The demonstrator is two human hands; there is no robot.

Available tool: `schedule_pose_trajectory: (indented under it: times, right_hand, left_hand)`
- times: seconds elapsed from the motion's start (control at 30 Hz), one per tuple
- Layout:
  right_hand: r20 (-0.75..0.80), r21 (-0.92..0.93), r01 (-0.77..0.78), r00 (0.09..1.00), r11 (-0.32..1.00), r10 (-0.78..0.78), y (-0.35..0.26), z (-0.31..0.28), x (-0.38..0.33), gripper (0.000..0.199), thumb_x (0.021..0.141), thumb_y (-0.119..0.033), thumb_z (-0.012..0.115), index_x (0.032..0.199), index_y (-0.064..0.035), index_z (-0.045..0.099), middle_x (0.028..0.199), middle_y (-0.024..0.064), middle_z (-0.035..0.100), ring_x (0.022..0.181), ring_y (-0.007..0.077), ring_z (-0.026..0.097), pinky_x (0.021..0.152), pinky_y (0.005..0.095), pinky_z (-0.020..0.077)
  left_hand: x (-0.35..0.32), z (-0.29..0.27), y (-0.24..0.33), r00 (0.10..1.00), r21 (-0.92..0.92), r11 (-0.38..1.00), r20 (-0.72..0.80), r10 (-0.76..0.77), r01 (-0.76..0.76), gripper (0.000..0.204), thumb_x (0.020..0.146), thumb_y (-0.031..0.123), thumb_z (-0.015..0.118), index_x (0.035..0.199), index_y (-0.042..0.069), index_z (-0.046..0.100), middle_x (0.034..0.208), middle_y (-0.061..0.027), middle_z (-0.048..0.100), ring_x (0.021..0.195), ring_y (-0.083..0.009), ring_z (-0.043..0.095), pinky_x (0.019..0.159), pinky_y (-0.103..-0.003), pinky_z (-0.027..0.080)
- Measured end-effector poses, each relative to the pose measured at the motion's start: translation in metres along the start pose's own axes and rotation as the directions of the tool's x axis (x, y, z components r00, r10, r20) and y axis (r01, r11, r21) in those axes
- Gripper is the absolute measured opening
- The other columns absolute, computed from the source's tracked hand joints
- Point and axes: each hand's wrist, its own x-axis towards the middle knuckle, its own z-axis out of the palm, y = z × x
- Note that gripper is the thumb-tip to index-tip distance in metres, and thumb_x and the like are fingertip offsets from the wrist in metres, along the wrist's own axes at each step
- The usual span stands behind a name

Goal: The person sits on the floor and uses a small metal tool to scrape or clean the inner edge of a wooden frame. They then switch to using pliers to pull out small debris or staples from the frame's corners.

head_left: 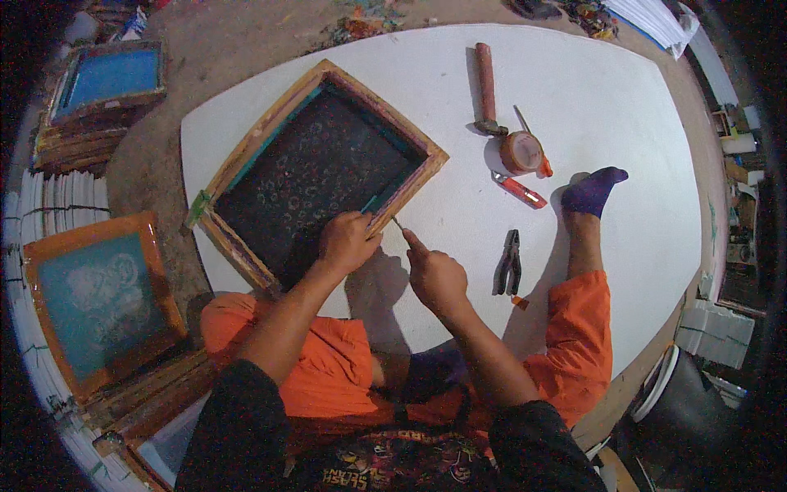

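A wooden screen-printing frame (426,166) with dark mesh and pale ring-like marks lies tilted before me, its near corner by my orange-clad leg. My left hand (346,243) is closed on its lower right rail. Just right of it, my right hand (437,279) grips a thin tool, index finger stretched along it. The tool's narrow shaft (397,221) points at the outer side of that rail; its handle is hidden in my palm, so its kind cannot be made out. Green tape (198,208) sticks to the frame's left corner.
On the white board (393,74) to the right lie a hammer (485,86), a tape roll (522,153), a red cutter (520,190) and pliers (509,262). My foot (592,190) rests beyond them. More screens (102,287) and paper stacks (70,193) stand at left.
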Motion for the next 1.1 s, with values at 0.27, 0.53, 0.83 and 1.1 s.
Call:
schedule_pose_trajectory:
  times: [0.27, 0.53, 0.83, 1.1]
  right_hand:
    - [-0.115, -0.195, 0.030, 0.992, 0.980, -0.053, -0.018, 0.013, -0.001, 0.051, 0.100, -0.017, 0.052, 0.151, -0.0142, 0.052, 0.074, 0.0221, 0.068, 0.064, 0.0388, 0.072, 0.058, 0.0521, 0.0583]
    - [-0.017, 0.167, 0.027, 1.000, 0.986, -0.024, 0.002, 0.019, 0.006, 0.049, 0.102, -0.018, 0.057, 0.150, -0.0101, 0.052, 0.088, 0.0298, 0.071, 0.074, 0.0432, 0.073, 0.067, 0.0555, 0.0554]
    - [-0.190, 0.551, 0.203, 0.975, 0.810, -0.115, 0.036, 0.067, 0.021, 0.051, 0.104, -0.020, 0.056, 0.154, -0.0194, 0.049, 0.086, 0.0252, 0.072, 0.065, 0.0366, 0.071, 0.057, 0.0481, 0.0531]
    - [-0.359, 0.377, 0.286, 0.922, 0.881, -0.146, 0.028, 0.063, 0.020, 0.050, 0.106, -0.027, 0.057, 0.155, -0.0193, 0.048, 0.069, 0.0150, 0.065, 0.053, 0.0277, 0.065, 0.045, 0.0425, 0.0481]
  left_hand:
    - [0.001, 0.011, -0.007, 0.998, -0.044, 0.998, -0.027, 0.052, -0.053, 0.032, 0.077, 0.022, 0.079, 0.100, 0.000, 0.072, 0.089, -0.0178, 0.069, 0.086, -0.0386, 0.069, 0.077, -0.049, 0.057]
    - [0.000, 0.000, 0.000, 0.995, 0.033, 0.995, -0.031, 0.093, -0.092, 0.030, 0.080, 0.021, 0.075, 0.098, -0.002, 0.072, 0.087, -0.0183, 0.069, 0.084, -0.0393, 0.069, 0.077, -0.049, 0.056]
    - [0.003, -0.004, 0.009, 0.997, 0.030, 0.997, -0.020, 0.076, -0.075, 0.033, 0.081, 0.022, 0.075, 0.102, -0.002, 0.073, 0.090, -0.0201, 0.070, 0.086, -0.0398, 0.069, 0.077, -0.050, 0.056]
    - [0.000, 0.003, 0.003, 0.996, 0.069, 0.995, -0.050, 0.079, -0.075, 0.033, 0.084, 0.025, 0.074, 0.103, -0.001, 0.074, 0.091, -0.0199, 0.070, 0.089, -0.0399, 0.070, 0.080, -0.050, 0.057]
